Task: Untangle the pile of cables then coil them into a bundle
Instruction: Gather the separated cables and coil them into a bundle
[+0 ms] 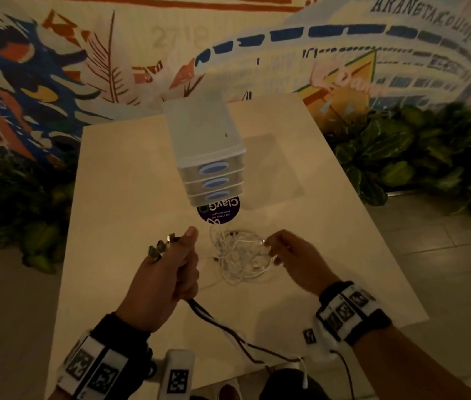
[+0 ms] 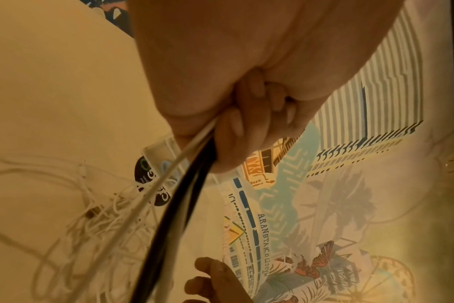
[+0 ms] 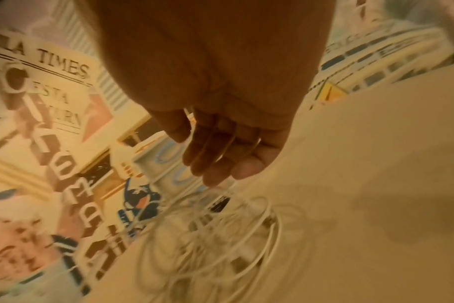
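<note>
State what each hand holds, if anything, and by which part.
The left hand grips a bunch of black and white cables just below their plugs. The right hand pinches a loop of the white cable pile.

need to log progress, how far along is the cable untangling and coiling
Partly done. Done: a few black and white cables are pulled free, gathered in the left hand with their plugs sticking out past the fingers. In hand: the right hand is picking at the white tangle on the table. Left: that pile is still knotted, and nothing is coiled into a bundle.
</note>
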`<state>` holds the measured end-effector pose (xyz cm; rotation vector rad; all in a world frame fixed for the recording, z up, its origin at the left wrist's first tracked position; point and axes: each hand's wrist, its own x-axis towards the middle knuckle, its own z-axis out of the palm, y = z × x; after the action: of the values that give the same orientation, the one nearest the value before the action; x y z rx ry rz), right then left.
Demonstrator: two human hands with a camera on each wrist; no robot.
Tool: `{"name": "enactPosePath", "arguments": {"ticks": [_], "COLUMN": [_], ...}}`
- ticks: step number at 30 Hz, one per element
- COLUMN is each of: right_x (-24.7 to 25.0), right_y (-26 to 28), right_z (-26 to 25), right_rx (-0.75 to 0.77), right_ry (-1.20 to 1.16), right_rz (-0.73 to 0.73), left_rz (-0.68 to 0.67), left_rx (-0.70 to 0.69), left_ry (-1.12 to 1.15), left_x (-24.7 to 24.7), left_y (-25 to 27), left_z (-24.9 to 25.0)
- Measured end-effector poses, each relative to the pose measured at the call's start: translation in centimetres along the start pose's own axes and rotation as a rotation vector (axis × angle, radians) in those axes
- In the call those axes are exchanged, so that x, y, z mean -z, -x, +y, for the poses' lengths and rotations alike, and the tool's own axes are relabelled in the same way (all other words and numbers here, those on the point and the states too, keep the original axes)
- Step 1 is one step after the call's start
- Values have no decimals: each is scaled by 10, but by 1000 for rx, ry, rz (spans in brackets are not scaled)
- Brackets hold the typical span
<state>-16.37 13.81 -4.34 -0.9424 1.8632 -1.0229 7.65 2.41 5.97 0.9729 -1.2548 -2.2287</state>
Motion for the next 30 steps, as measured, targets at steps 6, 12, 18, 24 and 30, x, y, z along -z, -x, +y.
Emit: {"name": "enactPosePath", "arguments": {"ticks": [6,12,18,24,30], "right_x": [12,-14,-19,-6,8], "right_y": [-58,-85,-93,-70,-55], "right_z": [5,3,4,-5,-19], "right_rx": [-2,63,183,334,407], "right_ry": [433,862,915,607,428], "right_rz": [-27,-312,-229,16,140], "left_rz": [23,54,126,188,253], "left_rx": [-30,-34,-39,-63,-77], "left_ry": [-108,-225,-266,-319,-460], "left_x": [1,-1,-1,-4,-6], "left_y": [2,5,9,9,-6], "left_z": [-11,-20,-22,-19,-19]}}
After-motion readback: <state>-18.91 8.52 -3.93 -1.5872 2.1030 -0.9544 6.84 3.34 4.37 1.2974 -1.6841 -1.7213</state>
